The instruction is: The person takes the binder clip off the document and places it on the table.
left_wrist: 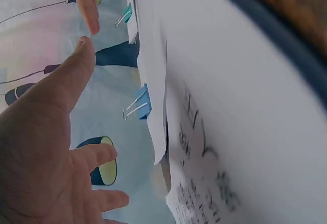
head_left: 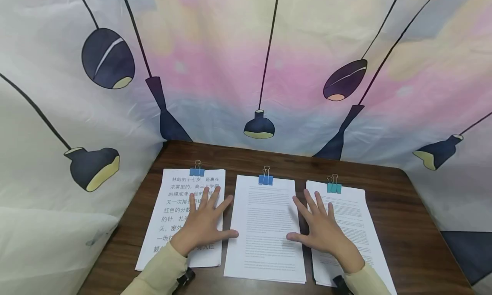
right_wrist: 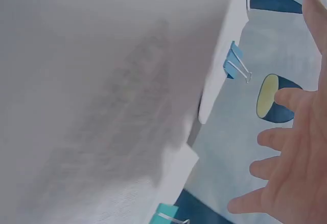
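Three stacks of printed paper lie side by side on the table. The left stack [head_left: 173,214] bears large Chinese characters; the middle stack [head_left: 267,231] and right stack [head_left: 355,220] carry small, dense text. Two blue binder clips, left [head_left: 197,172] and middle [head_left: 265,180], and a teal binder clip [head_left: 334,188] grip their top edges. My left hand [head_left: 203,224] spreads its fingers above the left stack, thumb toward the middle one. Fingers splayed, my right hand [head_left: 324,231] is over the right stack's left part. In the wrist views, both palms [left_wrist: 41,152] [right_wrist: 306,157] appear raised off the paper, holding nothing.
The dark wooden table [head_left: 415,226] extends beyond the stacks on both sides. Behind it hangs a pastel cloth [head_left: 300,73] printed with dark lamps. A black device [head_left: 185,279] sits at the left wrist, and another [head_left: 341,284] at the right.
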`<state>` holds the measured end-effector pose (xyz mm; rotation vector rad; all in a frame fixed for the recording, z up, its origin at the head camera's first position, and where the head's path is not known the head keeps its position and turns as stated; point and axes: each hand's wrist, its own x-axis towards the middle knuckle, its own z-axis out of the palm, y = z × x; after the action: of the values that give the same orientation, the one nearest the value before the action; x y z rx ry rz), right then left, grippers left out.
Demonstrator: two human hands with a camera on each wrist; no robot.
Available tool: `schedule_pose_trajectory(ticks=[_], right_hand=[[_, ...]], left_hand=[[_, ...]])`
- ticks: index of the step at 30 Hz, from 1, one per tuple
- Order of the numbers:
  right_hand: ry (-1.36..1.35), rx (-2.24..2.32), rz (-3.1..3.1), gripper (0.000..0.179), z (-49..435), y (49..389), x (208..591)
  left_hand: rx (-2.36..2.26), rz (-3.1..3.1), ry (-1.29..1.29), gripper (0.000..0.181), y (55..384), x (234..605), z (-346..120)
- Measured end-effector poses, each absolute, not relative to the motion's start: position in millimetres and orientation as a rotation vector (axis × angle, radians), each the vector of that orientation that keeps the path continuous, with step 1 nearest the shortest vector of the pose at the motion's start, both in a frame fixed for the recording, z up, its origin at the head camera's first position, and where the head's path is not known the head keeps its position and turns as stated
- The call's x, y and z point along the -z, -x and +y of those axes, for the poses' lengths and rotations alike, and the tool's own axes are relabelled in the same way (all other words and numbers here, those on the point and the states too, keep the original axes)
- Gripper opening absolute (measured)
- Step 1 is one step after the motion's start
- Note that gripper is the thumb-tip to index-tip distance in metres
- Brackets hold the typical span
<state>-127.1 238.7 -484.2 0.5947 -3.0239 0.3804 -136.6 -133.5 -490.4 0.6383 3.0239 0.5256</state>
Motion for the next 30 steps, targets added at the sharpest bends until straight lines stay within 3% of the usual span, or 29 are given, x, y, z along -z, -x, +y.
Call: schedule_pose_trajectory(ticks=[6, 12, 17, 24, 30], right_hand=[[-0.687, -0.429, -3.038, 0.108, 221.2, 168.7, 470.1], [-0.74, -0.758, -3.07, 0.104, 189.1, 217.5, 438.4], [-0.823, -0.935, -3.056, 0.099, 152.5, 254.1, 424.4], [-0.939, -1.026, -3.105, 0.094, 97.8, 284.8, 436.3], [-1.049, -0.997, -3.136, 0.084, 58.3, 291.6, 445.5]], left_hand=[[-0.607, 3.005, -0.537, 0.097, 146.5, 490.2, -154.6], [-0.751, 2.961, -0.384, 0.096, 173.0, 488.9, -187.2], [-0.74, 2.95, -0.261, 0.075, 208.7, 485.7, -217.2], [-0.646, 2.895, -0.143, 0.048, 269.7, 484.5, -246.9], [-0.749, 2.782, -0.135, 0.02, 286.7, 487.1, -256.8]])
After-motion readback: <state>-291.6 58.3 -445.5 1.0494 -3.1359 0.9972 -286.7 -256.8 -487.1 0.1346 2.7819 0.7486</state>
